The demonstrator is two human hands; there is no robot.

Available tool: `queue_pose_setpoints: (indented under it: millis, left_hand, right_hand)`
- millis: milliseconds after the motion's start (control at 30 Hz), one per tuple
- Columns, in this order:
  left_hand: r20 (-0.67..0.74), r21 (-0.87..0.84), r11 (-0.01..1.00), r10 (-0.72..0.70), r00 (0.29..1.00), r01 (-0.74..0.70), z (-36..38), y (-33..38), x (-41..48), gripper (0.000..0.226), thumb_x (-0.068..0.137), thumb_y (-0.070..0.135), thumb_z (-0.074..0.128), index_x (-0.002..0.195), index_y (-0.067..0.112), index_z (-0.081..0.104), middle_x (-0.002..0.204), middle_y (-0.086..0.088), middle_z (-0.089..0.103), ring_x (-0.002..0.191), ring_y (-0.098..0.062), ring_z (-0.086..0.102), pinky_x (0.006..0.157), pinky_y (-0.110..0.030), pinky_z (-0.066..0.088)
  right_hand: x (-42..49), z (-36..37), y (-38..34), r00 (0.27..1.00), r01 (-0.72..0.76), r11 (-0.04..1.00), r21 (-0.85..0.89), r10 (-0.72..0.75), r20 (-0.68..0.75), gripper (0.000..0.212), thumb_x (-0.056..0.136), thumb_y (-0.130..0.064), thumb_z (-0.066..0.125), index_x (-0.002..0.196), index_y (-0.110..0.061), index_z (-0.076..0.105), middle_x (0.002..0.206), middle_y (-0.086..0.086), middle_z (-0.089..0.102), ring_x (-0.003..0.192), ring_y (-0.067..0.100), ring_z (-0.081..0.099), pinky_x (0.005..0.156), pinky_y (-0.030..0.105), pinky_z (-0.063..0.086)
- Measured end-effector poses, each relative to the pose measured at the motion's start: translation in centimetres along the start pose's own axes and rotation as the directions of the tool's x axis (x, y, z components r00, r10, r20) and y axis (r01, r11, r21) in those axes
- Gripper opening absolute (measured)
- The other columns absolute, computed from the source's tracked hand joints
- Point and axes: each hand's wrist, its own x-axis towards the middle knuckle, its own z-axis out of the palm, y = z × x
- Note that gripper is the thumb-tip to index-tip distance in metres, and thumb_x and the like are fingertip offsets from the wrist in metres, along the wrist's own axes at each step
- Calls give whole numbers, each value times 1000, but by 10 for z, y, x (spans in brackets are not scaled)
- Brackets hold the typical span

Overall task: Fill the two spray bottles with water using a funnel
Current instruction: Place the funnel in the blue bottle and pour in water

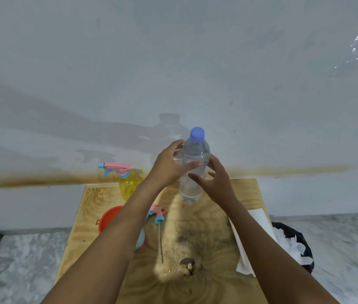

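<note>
My left hand (169, 167) gripped the clear water bottle (190, 189) high on its body, fingers curled round it, its blue cap (197, 133) on. My right hand (219, 183) was at the bottle's right side, fingers spread and loose, grasping nothing. The bottle was upright at the far middle of the table (246, 194). The yellow spray bottle (128, 183) stood far left. The orange funnel (110, 218) lay nearer, partly under my left arm, with a loose spray head (157, 212) just right of it.
</note>
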Motion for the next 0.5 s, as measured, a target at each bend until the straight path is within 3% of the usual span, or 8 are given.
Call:
queue_pose_setpoints:
  millis: [133, 300, 500]
  left_hand:
    - [59, -43, 999, 6, 998, -4, -4, -2, 3, 83, 66, 53, 84, 139, 34, 48, 135, 15, 59, 126, -10, 56, 104, -42, 50]
    - [52, -69, 998, 17, 998, -14, -4, 2, 5, 67, 74, 36, 86, 132, 33, 53, 126, 15, 63, 116, -6, 61, 101, -35, 52]
    - [-3, -124, 992, 20, 1000, -20, 2, 1, 1, 63, 73, 32, 87, 128, 30, 56, 123, 13, 64, 118, -8, 59, 96, -27, 54]
  right_hand:
    - [7, 3, 2, 1000, 14, 1000, 15, -14, 15, 79, 68, -54, 83, 134, -30, 47, 123, -16, 63, 115, 3, 60, 97, 34, 53]
    - [4, 12, -1, 999, 18, 1000, -21, -19, -51, 70, 71, -50, 80, 127, -22, 49, 113, -12, 66, 104, 11, 66, 84, 38, 56]
    - [0, 14, -3, 997, 36, 999, -40, -39, -70, 66, 77, -41, 79, 130, -17, 47, 117, -6, 65, 104, 20, 67, 82, 39, 55]
